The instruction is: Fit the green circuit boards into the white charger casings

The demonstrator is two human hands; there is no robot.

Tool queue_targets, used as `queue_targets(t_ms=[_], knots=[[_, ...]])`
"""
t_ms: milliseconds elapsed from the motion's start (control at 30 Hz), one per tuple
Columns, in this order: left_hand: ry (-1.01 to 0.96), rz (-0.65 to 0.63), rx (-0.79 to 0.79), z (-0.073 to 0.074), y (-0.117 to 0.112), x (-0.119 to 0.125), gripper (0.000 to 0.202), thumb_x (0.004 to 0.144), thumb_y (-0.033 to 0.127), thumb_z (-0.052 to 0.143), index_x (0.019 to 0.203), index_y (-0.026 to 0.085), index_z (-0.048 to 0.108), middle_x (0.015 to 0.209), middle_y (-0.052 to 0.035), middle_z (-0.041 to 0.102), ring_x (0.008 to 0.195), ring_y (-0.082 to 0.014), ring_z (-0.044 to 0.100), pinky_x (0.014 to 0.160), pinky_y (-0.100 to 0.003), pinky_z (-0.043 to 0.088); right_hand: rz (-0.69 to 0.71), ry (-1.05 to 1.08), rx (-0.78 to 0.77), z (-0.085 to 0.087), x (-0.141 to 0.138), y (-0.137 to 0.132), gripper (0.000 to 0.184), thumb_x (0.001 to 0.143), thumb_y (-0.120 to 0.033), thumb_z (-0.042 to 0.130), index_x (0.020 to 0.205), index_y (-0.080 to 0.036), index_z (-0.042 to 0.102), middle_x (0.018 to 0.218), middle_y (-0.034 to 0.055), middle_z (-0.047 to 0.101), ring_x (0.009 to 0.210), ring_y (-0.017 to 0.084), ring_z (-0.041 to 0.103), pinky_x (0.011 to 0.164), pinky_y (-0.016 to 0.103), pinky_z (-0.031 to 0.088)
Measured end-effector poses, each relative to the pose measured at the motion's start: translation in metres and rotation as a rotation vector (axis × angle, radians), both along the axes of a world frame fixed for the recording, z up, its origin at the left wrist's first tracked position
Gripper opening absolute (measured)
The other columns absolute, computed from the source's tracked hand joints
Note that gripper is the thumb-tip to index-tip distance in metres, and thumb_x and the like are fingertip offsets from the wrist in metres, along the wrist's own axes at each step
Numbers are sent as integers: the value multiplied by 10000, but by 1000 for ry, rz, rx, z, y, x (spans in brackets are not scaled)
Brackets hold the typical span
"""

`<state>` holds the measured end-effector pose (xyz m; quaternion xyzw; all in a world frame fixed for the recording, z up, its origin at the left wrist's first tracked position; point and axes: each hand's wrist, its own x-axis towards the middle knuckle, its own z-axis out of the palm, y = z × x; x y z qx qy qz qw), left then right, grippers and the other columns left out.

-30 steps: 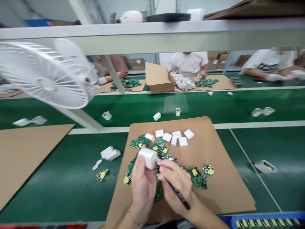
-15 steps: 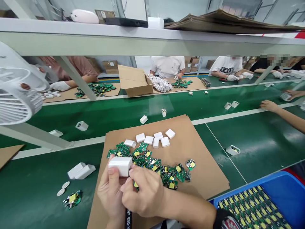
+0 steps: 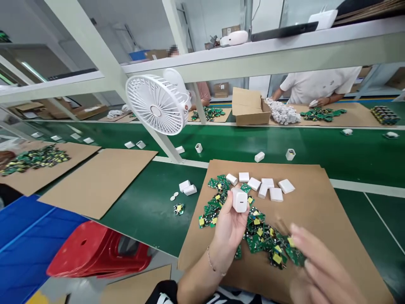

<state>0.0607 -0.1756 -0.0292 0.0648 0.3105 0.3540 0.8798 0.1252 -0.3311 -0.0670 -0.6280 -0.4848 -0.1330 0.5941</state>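
Note:
My left hand [image 3: 230,226] is closed around a white charger housing [image 3: 239,200], holding it above the pile of circuit boards. The end with a small slot-shaped port faces me. My right hand [image 3: 319,266] is apart from it at the lower right, blurred by motion. Its fingers look stretched out, with nothing visible in them. Green circuit boards with yellow-topped parts [image 3: 259,232] lie heaped on a cardboard sheet [image 3: 319,211] beneath both hands. Several white housings [image 3: 276,194] lie along the far side of the heap.
A white fan [image 3: 156,105] hangs on the frame post at left. Beyond the cardboard runs a green conveyor belt [image 3: 228,145] carrying white housings. Left of the sheet lie two housings [image 3: 190,190], white discs [image 3: 174,196] and one board [image 3: 179,209]. A red stool [image 3: 85,247] stands lower left.
The view has swung left. My right hand has come away from the white charger housing and moved right. My left hand still holds the housing, now with its port end toward me.

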Motion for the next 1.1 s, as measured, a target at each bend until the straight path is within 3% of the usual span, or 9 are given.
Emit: queue_targets(t_ms=[100,167,267,333,500,600,733,933,1100], knots=[[-38,-67,-80,5,1,-7,336,1008,247,383,1247,99,567,745,-45,662,580,-98,638,551,-175,581,-230,-148,-145,-17,32,7,175,956,-297,458,1018,-266,619,876,57,717,889,245,706,817,401,566],[-48,-77,-89,9,1,-10,343,1011,255,371,1248,95,561,745,-50,652,586,-100,638,547,-172,583,-312,-197,-402,-34,57,17,211,968,-309,414,960,-226,608,808,78,694,767,246,693,646,352,539],[-46,-81,-96,13,0,-13,350,1012,260,361,1246,93,562,741,-54,644,593,-104,638,546,-172,583,-314,-242,-744,-64,81,27,369,989,-393,299,941,-176,594,766,121,674,662,272,649,516,348,472],[-41,-85,-97,13,0,-13,351,1012,261,361,1237,96,574,736,-56,644,602,-106,638,552,-171,580,-263,-246,-782,-82,86,29,423,983,-432,285,905,-168,607,771,136,673,697,295,638,572,400,497],[44,-36,95,-1,-3,-10,267,973,219,462,1085,125,685,796,-58,670,638,-108,630,581,-184,548,-174,-187,-720,-82,67,33,387,977,-447,353,1107,-187,608,1088,132,684,1023,306,625,884,522,500],[214,69,537,-16,-4,-12,162,781,79,700,918,149,753,884,-57,699,778,-145,642,701,-203,519,54,185,-475,-58,40,42,356,998,-397,360,1260,-221,526,1122,99,684,1016,220,667,832,377,570],[400,-21,1017,-33,-2,-18,346,563,-39,804,806,205,776,823,-72,718,844,-205,621,892,-303,463,396,616,-130,-30,7,59,362,964,-421,477,1261,-221,533,1186,112,672,1044,182,681,819,272,592],[403,-160,1320,-44,2,-32,471,633,87,794,1067,260,735,1068,-117,708,1056,-288,597,1067,-457,347,420,757,-77,-24,-4,69,323,908,-301,587,1223,-229,593,1134,89,711,1015,190,705,792,255,610],[444,-374,1356,-45,1,-56,413,879,233,598,1292,247,614,1361,-122,573,1316,-281,452,1146,-392,266,457,766,-56,-31,-15,60,348,903,-286,599,1244,-233,556,1161,101,693,1016,186,704,846,277,598]])
